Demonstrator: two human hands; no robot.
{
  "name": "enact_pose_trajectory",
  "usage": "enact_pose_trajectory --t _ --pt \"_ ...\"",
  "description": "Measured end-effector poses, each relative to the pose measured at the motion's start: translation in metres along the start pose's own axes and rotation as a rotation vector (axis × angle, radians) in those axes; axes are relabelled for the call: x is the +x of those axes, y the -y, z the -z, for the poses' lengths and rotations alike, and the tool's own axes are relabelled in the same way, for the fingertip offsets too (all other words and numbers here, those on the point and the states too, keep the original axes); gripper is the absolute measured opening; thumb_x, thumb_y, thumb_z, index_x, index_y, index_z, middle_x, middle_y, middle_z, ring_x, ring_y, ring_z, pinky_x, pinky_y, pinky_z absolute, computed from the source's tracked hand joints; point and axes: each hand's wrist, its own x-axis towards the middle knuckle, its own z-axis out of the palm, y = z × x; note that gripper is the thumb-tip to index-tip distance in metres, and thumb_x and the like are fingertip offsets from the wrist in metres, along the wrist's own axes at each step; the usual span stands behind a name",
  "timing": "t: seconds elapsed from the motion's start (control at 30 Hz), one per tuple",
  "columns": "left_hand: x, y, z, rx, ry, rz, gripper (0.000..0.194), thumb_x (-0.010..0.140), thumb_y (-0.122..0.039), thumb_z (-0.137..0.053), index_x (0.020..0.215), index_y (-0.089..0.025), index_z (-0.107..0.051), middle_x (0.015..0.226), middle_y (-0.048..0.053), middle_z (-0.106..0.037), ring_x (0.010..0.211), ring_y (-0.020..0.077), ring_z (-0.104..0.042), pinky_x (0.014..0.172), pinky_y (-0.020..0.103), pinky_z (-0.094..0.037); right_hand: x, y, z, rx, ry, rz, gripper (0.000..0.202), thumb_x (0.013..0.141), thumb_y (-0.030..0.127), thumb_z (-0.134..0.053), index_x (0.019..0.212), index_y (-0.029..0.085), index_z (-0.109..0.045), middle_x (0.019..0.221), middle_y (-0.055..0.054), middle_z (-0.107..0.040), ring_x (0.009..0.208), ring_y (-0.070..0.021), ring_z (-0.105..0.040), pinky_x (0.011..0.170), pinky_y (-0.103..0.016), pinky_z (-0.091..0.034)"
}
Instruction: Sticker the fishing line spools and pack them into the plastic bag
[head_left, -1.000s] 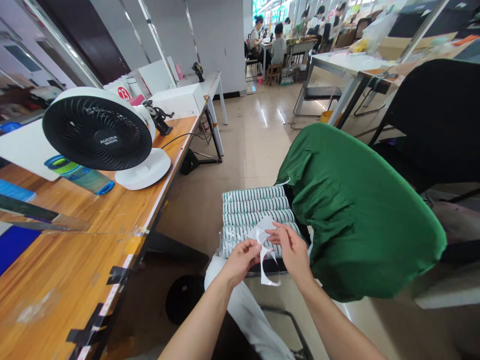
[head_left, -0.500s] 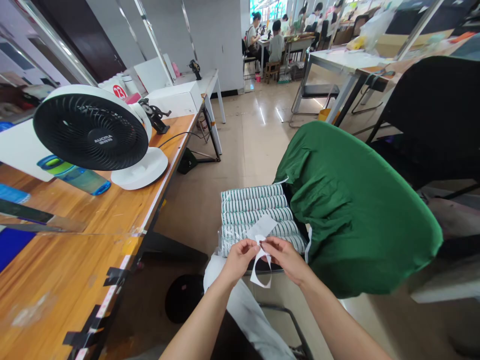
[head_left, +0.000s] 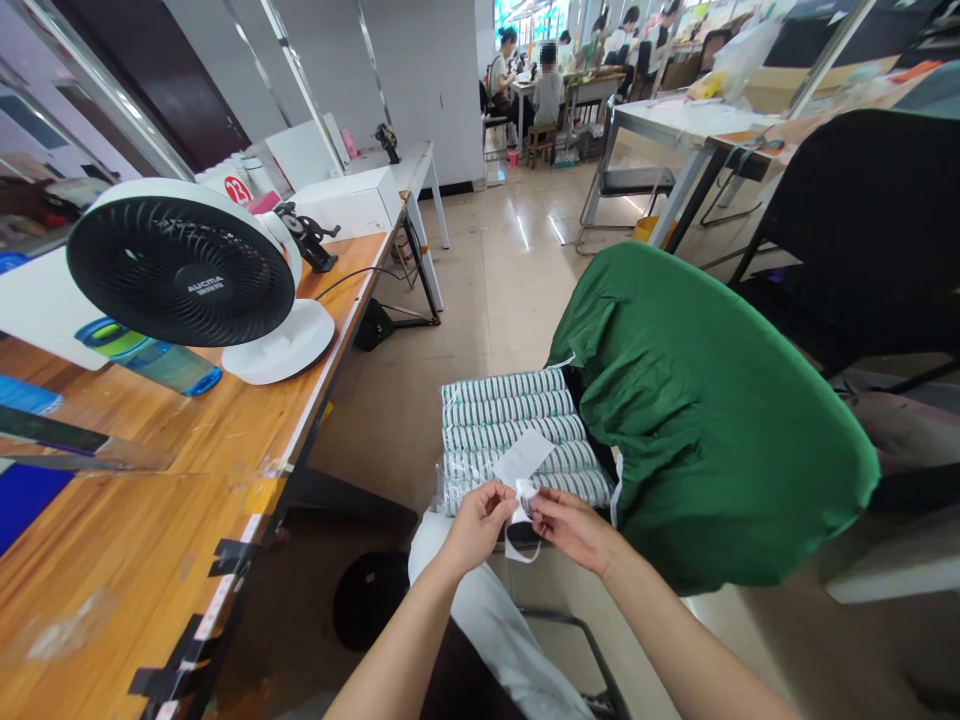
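A thin white strip (head_left: pixel 523 556), curled into a loop below the fingers, hangs between my two hands. My left hand (head_left: pixel 477 522) pinches it from one side. On the other side my right hand (head_left: pixel 574 524) pinches it too, fingers closed. Whether the strip is paper or tape I cannot tell. Just beyond my fingertips a white paper sheet (head_left: pixel 525 455) lies on a clear-wrapped pack of striped rolls (head_left: pixel 510 408), green, white and dark. The pack rests by a chair back with a green cover (head_left: pixel 712 430).
To the left, a wooden table (head_left: pixel 187 540) carries a fan (head_left: pixel 195 270) and a blue bottle (head_left: pixel 161 360) lying on its side. A black chair (head_left: pixel 862 230) stands to the right. Several people sit at tables at the back.
My right hand has shifted slightly to the right, and the gap between my fingertips is wider. The loop of the white strip hangs a little shorter and looks narrower.
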Motion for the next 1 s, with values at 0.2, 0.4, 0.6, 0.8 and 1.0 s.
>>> enact_pose_trajectory --t 0.2,0.4,0.6,0.8,1.0 --pt "0.005 0.004 0.002 0.025 -0.086 -0.021 0.036 0.079 -0.05 -0.07 0.075 -0.016 -0.059 0.071 0.001 -0.058 0.067 0.0135 -0.049 0.069 0.026 -0.039 0.004 -0.011 -0.005 0.169 -0.304 0.205 0.047 0.048 0.039 -0.095 0.082 0.019 -0.069 0.082 -0.001 -0.067 0.074 -0.013 -0.063 0.07 -0.025 -0.054" --pt "0.005 -0.004 -0.006 -0.151 -0.114 -0.01 0.042 0.076 -0.053 -0.076 0.079 -0.016 -0.057 0.073 -0.001 -0.056 0.069 0.0112 -0.049 0.069 0.023 -0.04 -0.003 -0.012 -0.008 0.174 -0.296 0.239 0.051 0.052 0.045 -0.093 0.09 0.021 -0.069 0.081 -0.001 -0.067 0.074 -0.0162 -0.064 0.069 -0.029 -0.056" --pt "-0.004 -0.014 -0.011 -0.477 0.081 0.158 0.041 0.075 -0.047 -0.082 0.079 -0.015 -0.056 0.08 0.002 -0.061 0.074 0.0129 -0.06 0.074 0.026 -0.05 -0.011 0.004 -0.006 0.085 0.042 -0.118 0.052 0.071 0.065 -0.079 0.087 0.016 -0.07 0.065 -0.001 -0.061 0.064 -0.0133 -0.062 0.063 -0.025 -0.054" --pt "-0.007 -0.015 -0.006 -0.431 0.148 0.12 0.042 0.077 -0.048 -0.081 0.081 -0.016 -0.055 0.074 0.001 -0.061 0.072 0.0135 -0.062 0.069 0.025 -0.05 -0.017 0.011 -0.012 0.157 0.208 -0.255 0.037 0.067 0.039 -0.089 0.073 0.014 -0.062 0.078 -0.002 -0.067 0.074 -0.0129 -0.065 0.071 -0.025 -0.056" --pt "-0.007 -0.012 0.004 -0.259 0.14 0.068 0.046 0.079 -0.054 -0.078 0.084 -0.015 -0.054 0.074 0.0 -0.06 0.065 0.009 -0.056 0.066 0.022 -0.046 -0.018 0.006 -0.017 0.197 0.213 -0.225 0.035 0.066 0.034 -0.09 0.081 0.015 -0.064 0.077 0.0 -0.068 0.078 -0.0124 -0.068 0.07 -0.022 -0.054"
